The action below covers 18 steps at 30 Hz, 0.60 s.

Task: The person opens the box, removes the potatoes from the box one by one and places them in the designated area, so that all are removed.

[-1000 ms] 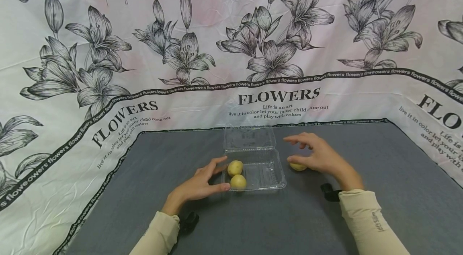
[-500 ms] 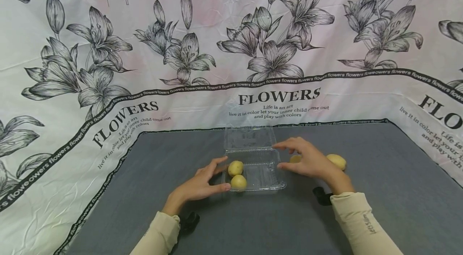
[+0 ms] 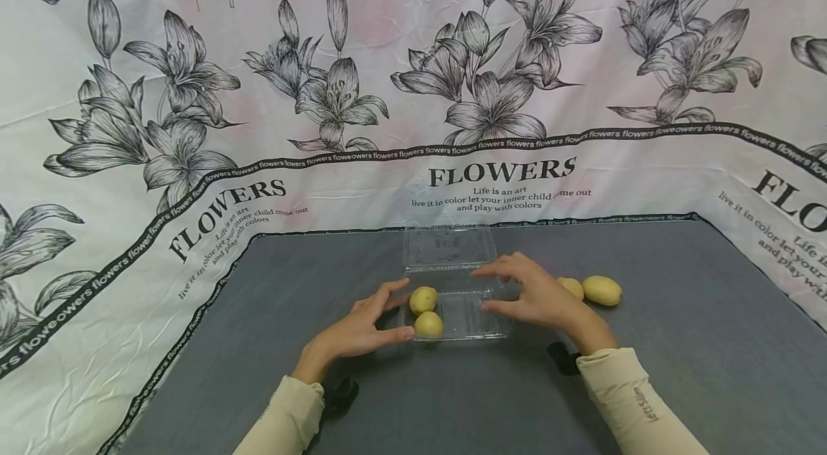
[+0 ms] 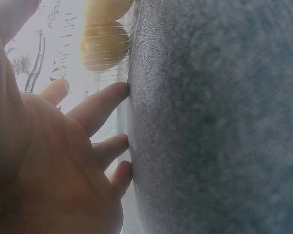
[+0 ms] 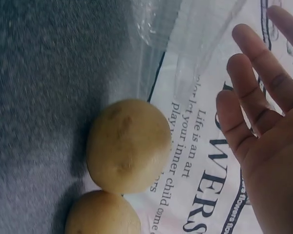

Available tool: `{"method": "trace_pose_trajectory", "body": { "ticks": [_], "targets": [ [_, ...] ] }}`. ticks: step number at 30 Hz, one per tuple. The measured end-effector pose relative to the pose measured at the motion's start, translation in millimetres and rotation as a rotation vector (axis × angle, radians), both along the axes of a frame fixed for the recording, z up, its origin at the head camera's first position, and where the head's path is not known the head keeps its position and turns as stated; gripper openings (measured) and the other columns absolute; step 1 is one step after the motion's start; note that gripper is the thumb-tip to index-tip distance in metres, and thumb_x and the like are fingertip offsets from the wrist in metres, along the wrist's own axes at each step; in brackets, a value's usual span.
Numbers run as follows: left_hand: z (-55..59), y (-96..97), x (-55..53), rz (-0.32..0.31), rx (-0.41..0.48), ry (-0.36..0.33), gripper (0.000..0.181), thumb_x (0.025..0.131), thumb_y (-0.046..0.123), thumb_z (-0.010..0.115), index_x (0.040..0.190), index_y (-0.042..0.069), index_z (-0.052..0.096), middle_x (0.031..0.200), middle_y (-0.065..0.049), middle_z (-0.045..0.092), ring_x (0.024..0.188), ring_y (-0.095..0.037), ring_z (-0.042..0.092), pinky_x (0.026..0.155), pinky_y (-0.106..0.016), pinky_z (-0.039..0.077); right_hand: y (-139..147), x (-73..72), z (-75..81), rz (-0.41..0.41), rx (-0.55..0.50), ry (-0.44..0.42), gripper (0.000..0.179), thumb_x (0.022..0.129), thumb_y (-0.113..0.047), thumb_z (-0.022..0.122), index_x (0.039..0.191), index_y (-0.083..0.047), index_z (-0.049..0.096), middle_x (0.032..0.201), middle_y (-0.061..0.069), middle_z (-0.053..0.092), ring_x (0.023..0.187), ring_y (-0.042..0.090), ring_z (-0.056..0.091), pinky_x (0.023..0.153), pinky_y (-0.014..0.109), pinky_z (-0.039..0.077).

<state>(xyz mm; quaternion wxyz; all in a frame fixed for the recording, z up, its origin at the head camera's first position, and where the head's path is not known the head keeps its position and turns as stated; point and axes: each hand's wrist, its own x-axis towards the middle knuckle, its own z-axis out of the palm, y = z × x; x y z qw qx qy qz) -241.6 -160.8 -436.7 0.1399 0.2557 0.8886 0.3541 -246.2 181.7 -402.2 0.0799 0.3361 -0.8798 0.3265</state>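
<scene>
A clear plastic clamshell box (image 3: 460, 322) lies on the table with its lid (image 3: 449, 248) folded back. Two potatoes, a rear one (image 3: 423, 300) and a front one (image 3: 428, 325), sit at the left end inside it. My left hand (image 3: 355, 329) spreads straight fingers beside that end, thumb at the front corner; its lower fingertips rest on the table in the left wrist view. My right hand (image 3: 533, 295), holding nothing, reaches over the box's right end with fingers extended. Behind its wrist lie two more potatoes side by side, a near one (image 5: 129, 146) and another (image 3: 602, 291).
The grey tabletop (image 3: 452, 397) spreads around the box. Behind it a white flower-printed cloth (image 3: 362, 189) hangs as a backdrop, close behind the lid. A black strap piece (image 3: 563, 359) shows under my right wrist.
My right hand has moved left from over the loose potatoes to the box's right end, uncovering both potatoes. The left hand and the two potatoes inside the box have stayed put.
</scene>
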Motion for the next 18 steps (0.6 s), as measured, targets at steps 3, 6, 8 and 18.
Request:
{"method": "trace_pose_trajectory", "body": {
  "ticks": [3, 6, 8, 18],
  "targets": [
    [0.6, 0.2, 0.2, -0.002, 0.001, -0.004, 0.088, 0.095, 0.059, 0.063, 0.163, 0.028, 0.017, 0.162, -0.001, 0.041, 0.158, -0.034, 0.018, 0.121, -0.067, 0.01, -4, 0.4, -1.4, 0.006, -0.017, 0.0, 0.045, 0.084, -0.026, 0.085, 0.127, -0.018, 0.072, 0.105, -0.003, 0.066, 0.091, 0.023, 0.054, 0.076, 0.04, 0.048],
    [1.5, 0.2, 0.6, -0.001, 0.002, -0.005, 0.089, 0.095, 0.059, 0.063, 0.163, 0.028, 0.016, 0.162, -0.001, 0.041, 0.158, -0.034, 0.018, 0.121, -0.067, 0.009, -7, 1.3, -2.3, 0.009, -0.022, -0.006, 0.045, 0.084, -0.026, 0.085, 0.127, -0.018, 0.072, 0.106, -0.004, 0.066, 0.092, 0.024, 0.055, 0.077, 0.041, 0.05],
    [1.5, -0.2, 0.5, 0.001, 0.003, -0.003, 0.089, 0.095, 0.059, 0.064, 0.163, 0.028, 0.016, 0.162, -0.001, 0.041, 0.158, -0.034, 0.018, 0.121, -0.068, 0.009, -10, 1.9, -2.7, 0.009, -0.017, -0.017, 0.045, 0.085, -0.027, 0.085, 0.127, -0.019, 0.071, 0.107, -0.004, 0.065, 0.093, 0.024, 0.055, 0.077, 0.041, 0.05],
    [0.2, -0.1, -0.5, 0.009, -0.004, -0.006, 0.087, 0.094, 0.06, 0.064, 0.162, 0.033, 0.017, 0.162, -0.001, 0.042, 0.158, -0.034, 0.018, 0.121, -0.069, 0.01, -18, 3.9, -4.1, 0.071, -0.018, -0.064, 0.045, 0.089, -0.031, 0.081, 0.131, -0.019, 0.069, 0.121, 0.004, 0.07, 0.097, 0.025, 0.056, 0.08, 0.041, 0.051]
  ]
}}
